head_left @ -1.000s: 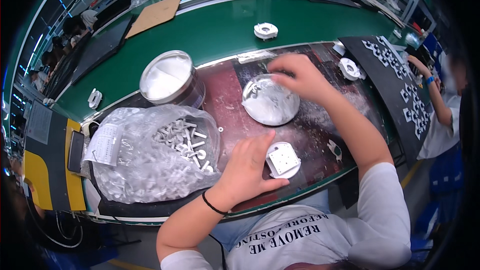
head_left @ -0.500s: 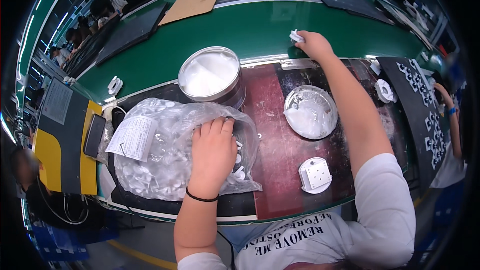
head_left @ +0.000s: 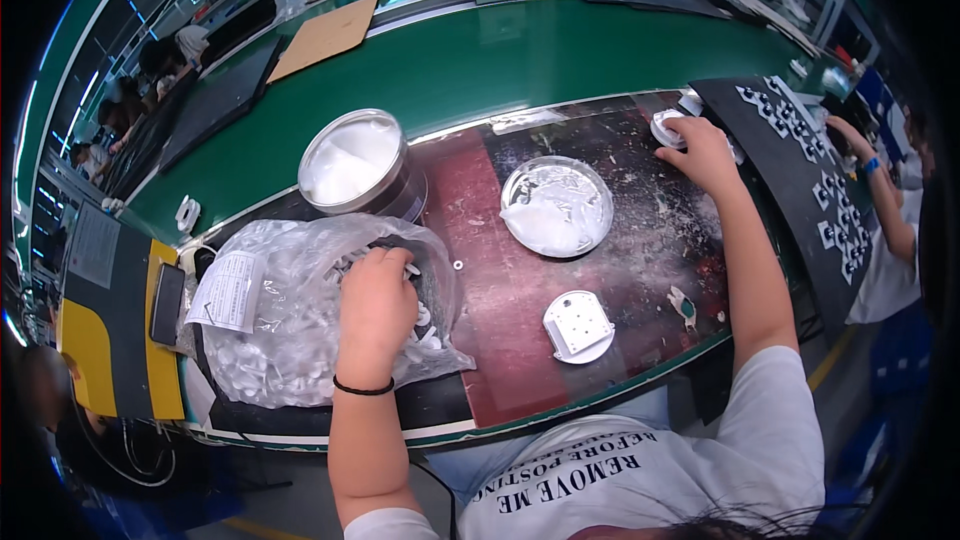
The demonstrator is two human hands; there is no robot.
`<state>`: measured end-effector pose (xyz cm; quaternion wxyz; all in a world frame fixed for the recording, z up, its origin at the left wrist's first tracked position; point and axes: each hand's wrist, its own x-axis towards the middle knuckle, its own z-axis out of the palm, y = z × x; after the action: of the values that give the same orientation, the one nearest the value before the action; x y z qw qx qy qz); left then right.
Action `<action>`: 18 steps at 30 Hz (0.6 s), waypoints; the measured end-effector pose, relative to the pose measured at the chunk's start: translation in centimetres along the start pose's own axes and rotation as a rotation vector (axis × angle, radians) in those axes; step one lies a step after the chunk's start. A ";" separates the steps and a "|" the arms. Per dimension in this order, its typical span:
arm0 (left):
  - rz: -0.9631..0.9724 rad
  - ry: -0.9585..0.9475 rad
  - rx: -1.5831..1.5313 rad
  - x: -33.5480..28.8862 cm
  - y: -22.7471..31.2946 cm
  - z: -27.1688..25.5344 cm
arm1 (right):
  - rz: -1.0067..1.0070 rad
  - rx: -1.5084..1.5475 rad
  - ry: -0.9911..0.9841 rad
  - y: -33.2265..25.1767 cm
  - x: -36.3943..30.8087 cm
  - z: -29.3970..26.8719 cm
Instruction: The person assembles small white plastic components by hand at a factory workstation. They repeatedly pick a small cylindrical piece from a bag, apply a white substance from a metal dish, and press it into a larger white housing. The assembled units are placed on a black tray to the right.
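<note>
"Position of left hand (head_left: 378, 295)?"

"Left of centre in the frame, inside the mouth of a clear bag (head_left: 270, 330) of white pieces (head_left: 427, 323). Fingers together, curled downward; tips hidden, so cannot tell whether they grip a piece."

"Reason for that bag orientation?"

"Mouth lies open toward mid-frame. Judgement: the hand can enter without the bag being lifted."

"Right hand (head_left: 703, 153)?"

"Upper right of the frame. Thumb and fingers appear clamped on the edge of a white round part (head_left: 665, 127). An edge hold probably suits so low a part and leaves its top mostly uncovered."

"White housing (head_left: 580, 327)?"

"Lower centre of the frame, flat on the worktop (head_left: 500, 365), block side up, untouched. It lies between the forearms, presumably within reach of either hand."

"Containers?"

"Shallow dish (head_left: 606, 225) at centre, clear film within; deeper tin (head_left: 411, 190) upper left of centre, just behind the bag. Both stand open-topped, likely for access from above; both are apart from the hands."
</note>
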<state>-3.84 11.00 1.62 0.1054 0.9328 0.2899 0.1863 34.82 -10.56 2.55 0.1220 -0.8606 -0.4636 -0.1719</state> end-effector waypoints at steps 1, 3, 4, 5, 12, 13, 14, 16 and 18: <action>0.001 0.008 -0.001 0.1 0.2 0.0 | -0.006 -0.009 0.051 -0.1 -0.3 -0.1; 0.004 0.041 -0.019 0.2 0.4 -0.2 | -0.069 0.041 0.239 -0.9 -0.5 -0.6; 0.007 0.069 -0.040 0.3 0.5 -0.3 | -0.104 0.063 0.335 -1.4 -0.3 -1.1; 0.011 0.096 -0.062 0.5 0.7 -0.4 | -0.112 0.248 0.312 -2.2 -0.2 -2.2; -0.068 0.278 -0.276 -0.3 1.9 -1.8 | -0.386 0.400 0.457 -6.9 -2.9 -6.8; -0.061 0.224 -0.432 -0.4 2.1 -2.1 | -0.410 0.456 0.438 -7.2 -3.3 -7.1; -0.055 0.168 -0.587 -0.4 2.3 -2.3 | -0.434 0.511 0.418 -7.7 -3.6 -7.4; 0.073 0.092 -1.042 -0.7 4.0 -1.4 | -0.524 0.620 0.387 -9.5 -4.1 -7.3; 0.107 -0.014 -1.421 -0.9 6.4 -0.1 | -0.646 0.711 0.359 -11.9 -4.8 -6.9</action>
<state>-1.29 5.31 3.41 0.6804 0.6527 0.0517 0.3292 21.14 -10.32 7.51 0.4254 -0.5358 -0.7074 -0.1776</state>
